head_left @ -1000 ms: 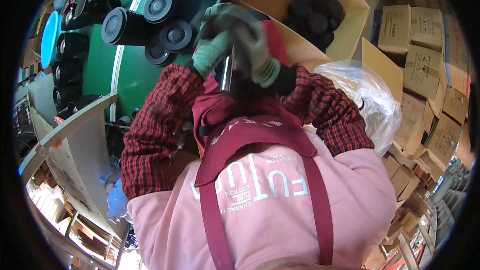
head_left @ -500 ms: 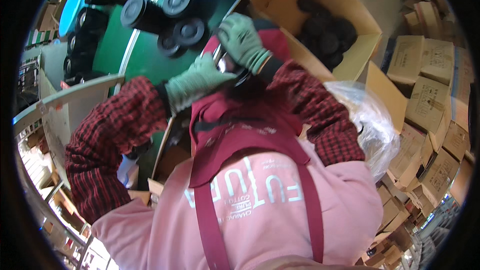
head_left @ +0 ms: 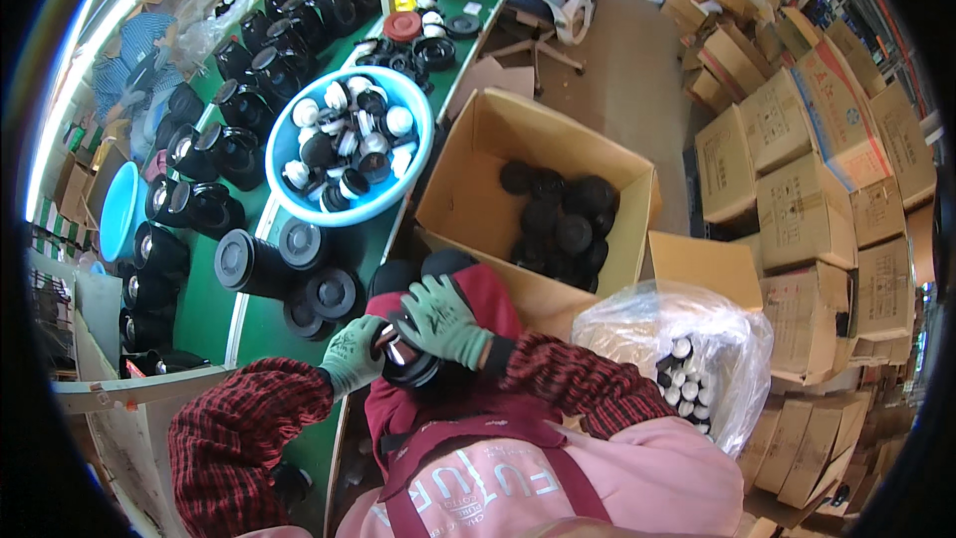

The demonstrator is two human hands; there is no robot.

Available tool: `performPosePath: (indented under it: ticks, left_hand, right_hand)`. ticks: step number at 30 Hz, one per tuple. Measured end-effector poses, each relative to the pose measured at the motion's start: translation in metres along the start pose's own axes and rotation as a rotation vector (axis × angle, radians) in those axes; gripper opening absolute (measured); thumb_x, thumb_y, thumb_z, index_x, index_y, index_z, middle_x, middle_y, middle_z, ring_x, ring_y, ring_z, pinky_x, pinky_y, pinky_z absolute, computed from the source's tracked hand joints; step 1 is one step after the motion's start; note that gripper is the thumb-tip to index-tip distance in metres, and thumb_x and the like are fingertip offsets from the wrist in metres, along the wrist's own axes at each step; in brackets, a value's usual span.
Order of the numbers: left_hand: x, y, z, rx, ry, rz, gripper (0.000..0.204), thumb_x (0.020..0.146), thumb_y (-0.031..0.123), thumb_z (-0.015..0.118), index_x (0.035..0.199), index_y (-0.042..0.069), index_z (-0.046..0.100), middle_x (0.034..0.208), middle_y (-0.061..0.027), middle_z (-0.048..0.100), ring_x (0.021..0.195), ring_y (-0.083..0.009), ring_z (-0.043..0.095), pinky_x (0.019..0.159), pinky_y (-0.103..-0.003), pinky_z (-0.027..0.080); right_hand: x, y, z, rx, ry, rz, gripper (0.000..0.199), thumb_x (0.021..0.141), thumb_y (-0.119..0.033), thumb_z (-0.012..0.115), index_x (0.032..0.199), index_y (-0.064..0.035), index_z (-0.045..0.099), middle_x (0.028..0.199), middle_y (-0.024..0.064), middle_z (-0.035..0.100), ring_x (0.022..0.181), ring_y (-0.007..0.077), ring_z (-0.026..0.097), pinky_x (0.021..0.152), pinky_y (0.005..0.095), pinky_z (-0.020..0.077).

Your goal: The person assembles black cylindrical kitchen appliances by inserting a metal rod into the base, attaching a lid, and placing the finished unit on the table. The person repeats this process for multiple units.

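Observation:
A black round part with a shiny metallic band [head_left: 406,367] is held over my lap, on the dark red apron. My left hand [head_left: 354,357], in a grey-green glove, grips its left side with curled fingers. Over its top and right side closes my right hand [head_left: 445,322], gloved alike. Its underside and the exact kind of part are hidden by the fingers. Just beyond my left hand, stacked black round lids [head_left: 249,264] and loose black discs [head_left: 332,293] lie on the green table [head_left: 261,324].
A blue basin [head_left: 274,174] holds many black and white caps. Right of the table stands an open carton [head_left: 543,120] with black round pieces inside. Near my right elbow is a plastic-lined box [head_left: 732,339] of white-topped parts. Dark glossy jars [head_left: 244,105] line the table; stacked cartons [head_left: 802,204] stand right.
The view has tilted up, showing more of the table, basin and cartons. Both hands still hold the shiny-banded part; the right hand now wraps over its top.

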State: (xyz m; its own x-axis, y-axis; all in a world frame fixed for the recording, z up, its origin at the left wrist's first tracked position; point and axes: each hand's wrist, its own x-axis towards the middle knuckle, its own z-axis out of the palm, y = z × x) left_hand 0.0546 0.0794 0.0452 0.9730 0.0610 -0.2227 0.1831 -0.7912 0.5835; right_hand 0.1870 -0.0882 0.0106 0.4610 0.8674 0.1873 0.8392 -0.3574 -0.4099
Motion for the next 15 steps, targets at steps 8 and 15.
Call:
performPosePath:
  ticks: [8, 15]
  left_hand:
    - [0.009, 0.032, 0.002, -0.139, -0.138, -0.002, 0.056, 0.08, 0.016, 0.068, 0.134, 0.006, 0.057, 0.122, -0.0237, 0.063, 0.115, -0.0432, 0.06, 0.099, -0.049, 0.05]
    - [0.008, 0.045, -0.008, -0.169, -0.15, -0.035, 0.045, 0.083, 0.011, 0.062, 0.128, 0.007, 0.058, 0.12, -0.0249, 0.064, 0.114, -0.0437, 0.061, 0.096, -0.05, 0.05]
  right_hand:
    - [0.057, 0.052, -0.043, 0.074, -1.075, -0.185, 0.061, 0.074, -0.062, 0.075, 0.099, -0.0062, 0.072, 0.088, 0.0129, 0.072, 0.084, 0.0299, 0.07, 0.074, 0.0426, 0.0546]
    - [0.102, 0.049, 0.005, 0.437, -2.105, 0.157, 0.02, 0.092, -0.033, 0.071, 0.082, -0.0167, 0.064, 0.069, -0.002, 0.06, 0.059, 0.0138, 0.057, 0.056, 0.0297, 0.0483]
